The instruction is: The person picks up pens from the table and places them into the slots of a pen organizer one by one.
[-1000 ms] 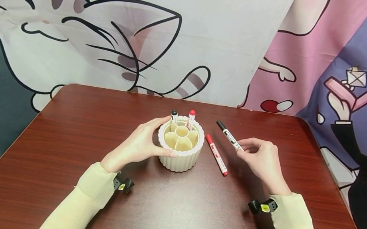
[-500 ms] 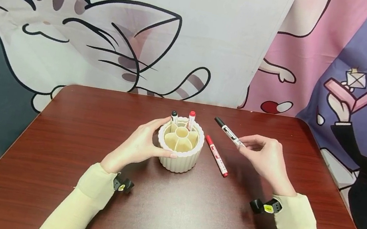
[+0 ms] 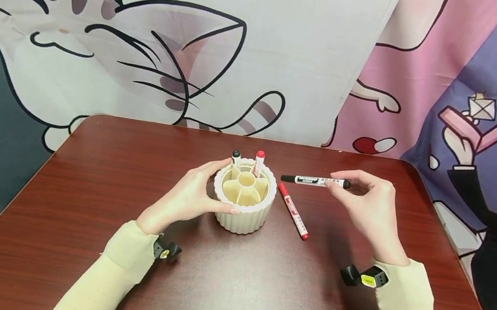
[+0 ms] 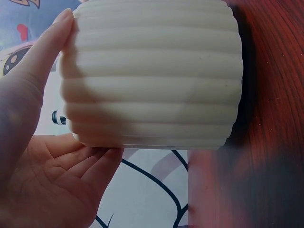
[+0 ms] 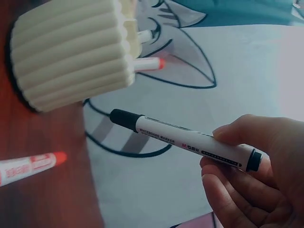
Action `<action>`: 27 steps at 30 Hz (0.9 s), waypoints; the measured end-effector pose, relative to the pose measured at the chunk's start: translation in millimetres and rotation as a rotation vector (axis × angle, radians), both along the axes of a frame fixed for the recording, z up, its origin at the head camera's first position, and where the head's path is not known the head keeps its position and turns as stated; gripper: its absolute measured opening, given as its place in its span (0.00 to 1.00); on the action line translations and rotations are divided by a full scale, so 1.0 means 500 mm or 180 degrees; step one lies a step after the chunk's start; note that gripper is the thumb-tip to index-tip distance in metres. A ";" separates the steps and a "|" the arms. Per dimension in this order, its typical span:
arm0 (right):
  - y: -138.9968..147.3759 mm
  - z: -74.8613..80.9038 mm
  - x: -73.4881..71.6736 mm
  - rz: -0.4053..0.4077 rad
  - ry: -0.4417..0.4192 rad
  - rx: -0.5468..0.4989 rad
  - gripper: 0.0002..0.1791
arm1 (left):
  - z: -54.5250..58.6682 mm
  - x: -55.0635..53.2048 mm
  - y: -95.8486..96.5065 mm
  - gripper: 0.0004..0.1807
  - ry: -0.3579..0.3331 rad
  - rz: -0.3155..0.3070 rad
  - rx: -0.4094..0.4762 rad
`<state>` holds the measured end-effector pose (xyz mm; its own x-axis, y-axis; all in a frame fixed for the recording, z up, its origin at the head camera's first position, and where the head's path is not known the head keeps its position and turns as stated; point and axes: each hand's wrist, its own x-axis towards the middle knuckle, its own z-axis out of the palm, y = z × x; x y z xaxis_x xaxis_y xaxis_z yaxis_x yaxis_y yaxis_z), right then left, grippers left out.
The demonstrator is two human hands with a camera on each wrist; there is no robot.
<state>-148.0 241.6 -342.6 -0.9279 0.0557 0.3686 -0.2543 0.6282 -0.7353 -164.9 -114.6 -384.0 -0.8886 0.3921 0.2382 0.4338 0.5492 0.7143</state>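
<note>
A cream pen holder (image 3: 242,220) with ribbed sides and several compartments stands on the table. My left hand (image 3: 193,189) grips it from the left, thumb at the front and fingers behind. In its back compartments stand a black-capped marker (image 3: 235,158) and a red-capped marker (image 3: 259,162). To the right, my right hand (image 3: 365,205) pinches a black whiteboard marker (image 5: 185,141) near its tail end, held above the table with the black cap pointing left. A red marker (image 3: 293,212) lies aslant on the table between the holder and my right hand.
The brown wooden table (image 3: 225,294) has its far edge just behind the holder. A cloth backdrop with a cartoon cat (image 3: 146,55) hangs beyond it. Small black cameras are strapped at both wrists.
The black marker in my right hand has risen and turned from slanting to nearly level, cap to the left. My left hand and the pen holder stay put.
</note>
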 end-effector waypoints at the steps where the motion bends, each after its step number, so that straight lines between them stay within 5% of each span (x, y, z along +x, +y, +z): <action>1: -0.001 0.005 0.000 -0.0004 0.0031 -0.0036 0.07 | 0.000 0.000 0.000 0.58 -0.0008 -0.0001 0.0010; 12: -0.025 0.070 -0.007 0.0024 0.0312 -0.0536 0.12 | -0.001 0.000 0.000 0.58 -0.0010 -0.0005 0.0003; 27: -0.080 0.111 0.007 0.0272 0.0321 -0.0616 0.12 | -0.001 -0.001 0.001 0.58 -0.0018 -0.0001 0.0002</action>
<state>-144.6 201.4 -287.1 -0.8913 0.0573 0.4498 -0.3788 0.4512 -0.8080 -165.5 -114.3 -384.6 -0.8898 0.3921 0.2334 0.4299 0.5487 0.7170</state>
